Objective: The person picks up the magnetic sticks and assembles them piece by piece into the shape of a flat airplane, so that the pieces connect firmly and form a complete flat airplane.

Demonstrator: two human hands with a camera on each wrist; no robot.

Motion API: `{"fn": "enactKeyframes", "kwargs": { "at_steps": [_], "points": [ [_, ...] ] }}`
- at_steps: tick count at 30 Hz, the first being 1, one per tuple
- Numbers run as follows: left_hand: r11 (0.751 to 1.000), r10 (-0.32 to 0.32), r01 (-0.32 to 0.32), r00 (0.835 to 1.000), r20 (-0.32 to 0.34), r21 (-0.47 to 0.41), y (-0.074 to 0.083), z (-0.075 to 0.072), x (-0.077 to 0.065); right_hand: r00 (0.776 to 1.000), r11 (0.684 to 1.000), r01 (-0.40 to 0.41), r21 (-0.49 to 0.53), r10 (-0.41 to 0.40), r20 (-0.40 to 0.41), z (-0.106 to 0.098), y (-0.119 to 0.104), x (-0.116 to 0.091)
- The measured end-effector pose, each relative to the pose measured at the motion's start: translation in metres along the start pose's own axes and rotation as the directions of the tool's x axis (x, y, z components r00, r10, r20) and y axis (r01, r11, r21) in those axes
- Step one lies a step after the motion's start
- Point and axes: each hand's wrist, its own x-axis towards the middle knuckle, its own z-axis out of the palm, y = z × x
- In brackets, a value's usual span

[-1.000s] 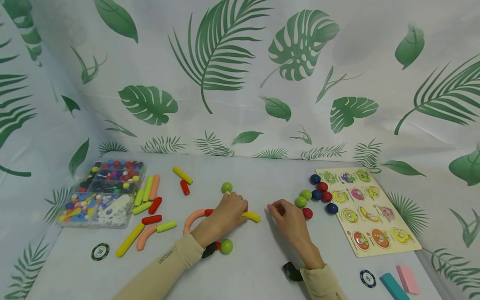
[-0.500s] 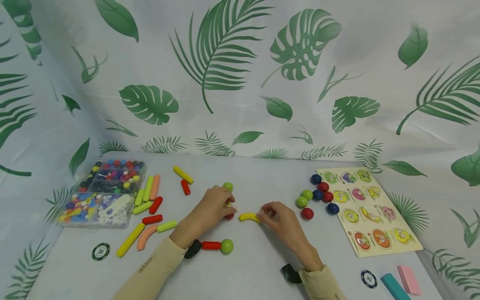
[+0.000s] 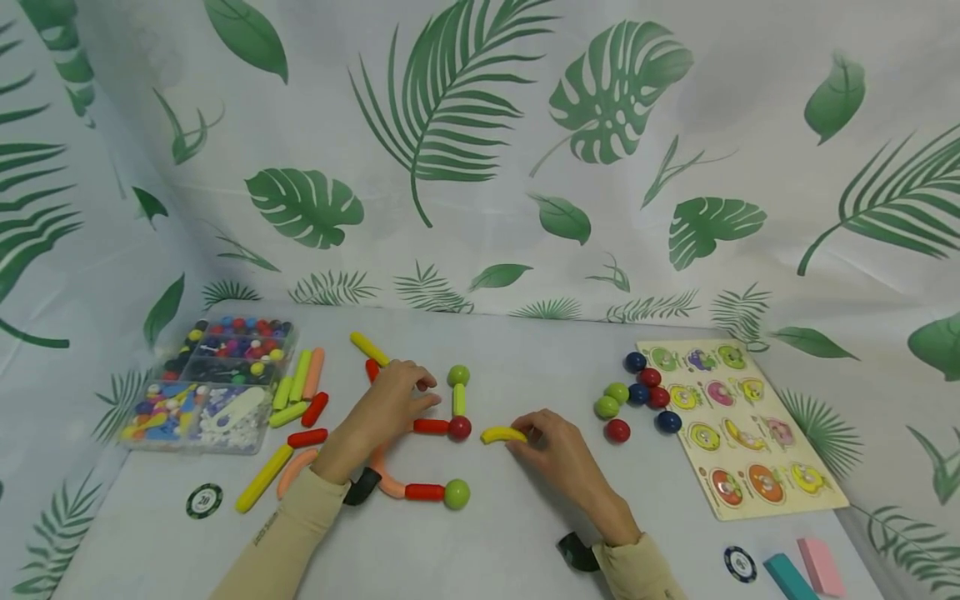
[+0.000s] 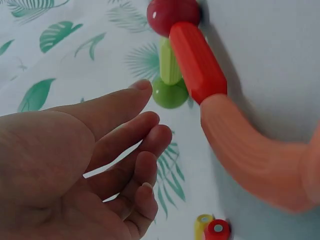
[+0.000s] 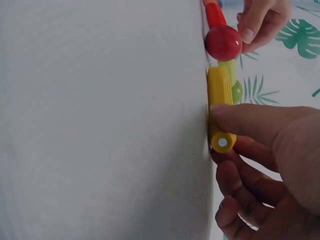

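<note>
My right hand (image 3: 558, 454) pinches a curved yellow magnetic building stick (image 3: 503, 434) by its right end, between thumb and fingers. A pale metal disc shows in that end in the right wrist view. Just left of the stick's far tip is a red ball (image 3: 459, 428), with a gap between. That ball joins a lime stick (image 3: 459, 400) topped by a green ball (image 3: 459, 375), and a red stick (image 3: 430, 427). A curved orange stick (image 4: 250, 145) links this to a second red stick (image 3: 424, 492) and another green ball (image 3: 457, 494). My left hand (image 3: 386, 408) hovers over the orange curve, relaxed and holding nothing.
Loose coloured sticks (image 3: 308, 375) and a compartment box of beads (image 3: 210, 383) lie at left. Several balls (image 3: 637, 394) sit beside a fruit puzzle board (image 3: 742, 425) at right. Poker chips (image 3: 204, 501) and teal and pink blocks (image 3: 821, 567) lie nearer the front.
My left hand has let go and drawn back left, uncovering the joined sticks and balls. My right hand has come to the yellow curved stick and now pinches its right end.
</note>
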Motion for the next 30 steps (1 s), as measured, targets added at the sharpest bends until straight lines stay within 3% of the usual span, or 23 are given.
{"fn": "enactKeyframes", "kwargs": {
  "at_steps": [7,16,23,30],
  "points": [
    [1.000,0.007,-0.007,1.000,-0.010,0.026,-0.006,-0.003,0.007,0.998,0.999,-0.037,-0.036,0.036,-0.044,-0.005,0.009,0.013],
    [0.999,-0.003,0.002,1.000,0.020,0.053,-0.005,0.001,0.014,0.997,0.999,-0.036,-0.032,0.034,-0.065,-0.012,0.022,0.055],
    [1.000,-0.019,0.018,0.998,0.065,0.019,-0.002,0.005,0.017,0.998,0.998,-0.052,-0.030,0.051,-0.024,-0.004,0.016,0.089],
    [1.000,-0.022,0.021,0.996,0.081,0.009,-0.001,0.007,0.016,1.000,1.000,-0.016,-0.016,0.016,-0.008,0.005,0.007,0.106]
  ]
}}
